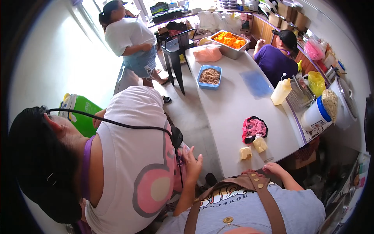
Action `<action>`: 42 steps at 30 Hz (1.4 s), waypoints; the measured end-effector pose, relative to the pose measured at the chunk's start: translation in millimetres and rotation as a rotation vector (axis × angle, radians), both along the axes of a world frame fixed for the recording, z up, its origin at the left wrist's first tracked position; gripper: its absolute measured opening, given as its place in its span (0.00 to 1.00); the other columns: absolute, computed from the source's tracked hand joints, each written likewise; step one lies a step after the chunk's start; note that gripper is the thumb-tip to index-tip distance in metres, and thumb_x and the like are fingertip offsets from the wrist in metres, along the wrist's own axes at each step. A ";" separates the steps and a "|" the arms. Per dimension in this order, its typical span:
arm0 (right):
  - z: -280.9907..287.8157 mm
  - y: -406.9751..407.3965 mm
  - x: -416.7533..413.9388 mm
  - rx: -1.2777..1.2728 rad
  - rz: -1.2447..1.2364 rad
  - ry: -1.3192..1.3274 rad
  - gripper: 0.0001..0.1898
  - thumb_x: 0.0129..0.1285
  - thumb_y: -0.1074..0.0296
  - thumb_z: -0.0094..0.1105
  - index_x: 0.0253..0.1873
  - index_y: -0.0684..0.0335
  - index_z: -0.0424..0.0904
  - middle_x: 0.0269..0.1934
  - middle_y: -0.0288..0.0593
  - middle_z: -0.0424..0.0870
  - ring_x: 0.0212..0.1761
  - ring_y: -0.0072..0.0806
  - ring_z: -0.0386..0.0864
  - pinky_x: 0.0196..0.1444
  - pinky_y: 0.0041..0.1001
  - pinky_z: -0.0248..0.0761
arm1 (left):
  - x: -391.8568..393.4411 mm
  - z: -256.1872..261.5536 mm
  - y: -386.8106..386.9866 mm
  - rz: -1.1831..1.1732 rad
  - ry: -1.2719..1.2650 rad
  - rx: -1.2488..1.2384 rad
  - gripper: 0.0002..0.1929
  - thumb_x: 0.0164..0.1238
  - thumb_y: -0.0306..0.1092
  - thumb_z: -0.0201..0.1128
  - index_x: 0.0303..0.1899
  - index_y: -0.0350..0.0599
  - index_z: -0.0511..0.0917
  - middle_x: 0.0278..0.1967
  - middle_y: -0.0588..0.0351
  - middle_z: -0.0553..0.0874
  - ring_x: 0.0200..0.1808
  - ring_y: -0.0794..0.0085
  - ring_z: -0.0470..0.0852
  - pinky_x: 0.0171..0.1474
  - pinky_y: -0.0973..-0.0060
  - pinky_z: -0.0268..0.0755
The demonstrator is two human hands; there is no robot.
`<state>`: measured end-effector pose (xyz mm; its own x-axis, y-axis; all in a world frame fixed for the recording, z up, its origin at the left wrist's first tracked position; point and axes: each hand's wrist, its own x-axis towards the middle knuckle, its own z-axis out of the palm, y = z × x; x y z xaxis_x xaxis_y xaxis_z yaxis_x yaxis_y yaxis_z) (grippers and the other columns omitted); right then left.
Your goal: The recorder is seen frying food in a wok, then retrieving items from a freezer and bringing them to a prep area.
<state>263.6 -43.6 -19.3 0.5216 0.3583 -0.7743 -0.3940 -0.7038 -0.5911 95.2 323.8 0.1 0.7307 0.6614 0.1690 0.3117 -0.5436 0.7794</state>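
My left hand [192, 163] is raised off the table's left side, fingers apart and nothing seen in it. It is close to the front of a person in a white top [128, 146]; whether it touches them I cannot tell. At the near edge of the white table [225, 125], my right hand [274, 169] is beside the top of my brown apron [242, 181], its fingers partly hidden. Just beyond lie two pale yellow blocks [245, 153], one seemingly in clear wrap. A pink and black cloth item [254, 129] touches the wrapped one.
Farther along are a blue tub of brown crumbly food [209, 76], a blue sheet [255, 84], a squeeze bottle [281, 92], a bag of pinkish food [208, 53] and a steel pan [233, 54] of orange food. Other people are left and right. A black stool [178, 48] stands left.
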 end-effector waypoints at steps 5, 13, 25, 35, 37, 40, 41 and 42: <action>-11.6 -41.7 -36.9 -0.076 -0.272 0.013 0.08 0.58 0.64 0.50 0.34 0.61 0.76 0.27 0.38 0.78 0.26 0.22 0.74 0.25 0.23 0.65 | -5.4 7.8 13.2 0.056 0.004 -0.100 0.26 0.54 0.31 0.59 0.55 0.39 0.63 0.61 0.38 0.52 0.61 0.46 0.57 0.61 0.59 0.55; -125.4 -97.2 -108.1 -0.149 -0.271 -0.032 0.03 0.50 0.69 0.52 0.28 0.60 0.73 0.24 0.36 0.75 0.24 0.24 0.71 0.25 0.28 0.65 | -0.5 -0.9 15.8 -0.041 0.047 0.040 0.23 0.55 0.34 0.59 0.53 0.42 0.66 0.61 0.41 0.53 0.61 0.50 0.57 0.59 0.63 0.58; -83.5 27.6 -136.3 0.651 -1.105 0.283 0.06 0.43 0.65 0.50 0.25 0.60 0.72 0.23 0.38 0.73 0.26 0.32 0.69 0.31 0.34 0.65 | 16.2 9.6 13.0 -0.205 -0.007 -0.230 0.20 0.56 0.32 0.59 0.51 0.42 0.69 0.61 0.42 0.52 0.54 0.56 0.67 0.51 0.70 0.68; -63.8 123.4 -118.3 1.396 -1.638 0.610 0.09 0.37 0.62 0.48 0.22 0.61 0.71 0.22 0.40 0.73 0.27 0.38 0.67 0.36 0.40 0.65 | 42.7 1.8 21.5 -0.203 0.050 -0.114 0.18 0.56 0.33 0.59 0.49 0.40 0.71 0.60 0.39 0.54 0.51 0.58 0.71 0.47 0.72 0.71; -94.7 108.8 -112.0 1.206 -1.470 0.706 0.16 0.33 0.59 0.44 0.24 0.67 0.70 0.23 0.50 0.71 0.29 0.42 0.65 0.38 0.42 0.63 | 44.9 -0.7 26.7 -0.205 0.108 -0.044 0.19 0.55 0.34 0.59 0.49 0.40 0.71 0.60 0.38 0.54 0.48 0.58 0.74 0.47 0.72 0.71; -63.6 113.5 -111.8 1.151 -1.345 0.741 0.12 0.40 0.65 0.45 0.25 0.69 0.70 0.24 0.52 0.71 0.32 0.43 0.68 0.40 0.41 0.66 | 51.2 -13.3 44.2 -0.168 0.213 -0.159 0.18 0.56 0.35 0.59 0.49 0.40 0.71 0.60 0.38 0.54 0.48 0.58 0.75 0.47 0.71 0.71; -28.5 118.5 -116.5 1.236 -1.176 0.412 0.09 0.44 0.67 0.46 0.25 0.68 0.71 0.24 0.51 0.72 0.35 0.42 0.71 0.41 0.39 0.67 | 46.5 -35.0 61.5 -0.184 0.247 0.034 0.19 0.56 0.37 0.59 0.49 0.40 0.71 0.60 0.38 0.54 0.46 0.59 0.77 0.45 0.72 0.72; -55.7 108.3 -116.0 1.229 -1.189 0.410 0.09 0.44 0.67 0.46 0.25 0.68 0.71 0.24 0.51 0.72 0.35 0.42 0.71 0.41 0.39 0.67 | 55.4 -39.6 67.2 -0.192 0.278 -0.111 0.19 0.56 0.38 0.59 0.49 0.41 0.71 0.59 0.38 0.57 0.41 0.62 0.79 0.43 0.72 0.72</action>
